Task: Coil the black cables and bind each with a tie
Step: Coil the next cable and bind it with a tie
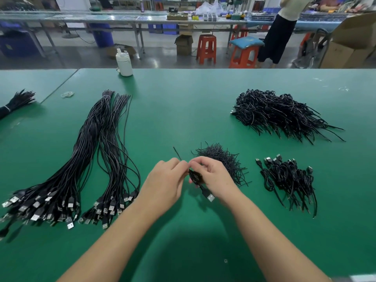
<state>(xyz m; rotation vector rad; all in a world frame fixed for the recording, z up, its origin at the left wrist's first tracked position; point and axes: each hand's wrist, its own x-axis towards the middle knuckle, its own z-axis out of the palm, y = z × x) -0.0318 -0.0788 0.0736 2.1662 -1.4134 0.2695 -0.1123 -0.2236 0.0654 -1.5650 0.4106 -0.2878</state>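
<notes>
Hanging between both hands' grip [188, 166], coiled cable [195, 177].

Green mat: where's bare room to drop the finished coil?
Bare green mat runs between the straight cable bundles and the far coiled pile, up to the white bottle. Also bare beyond the small coiled pile, rightward. Crowded: around both hands, left hand and right hand, by the tie heap.
</notes>
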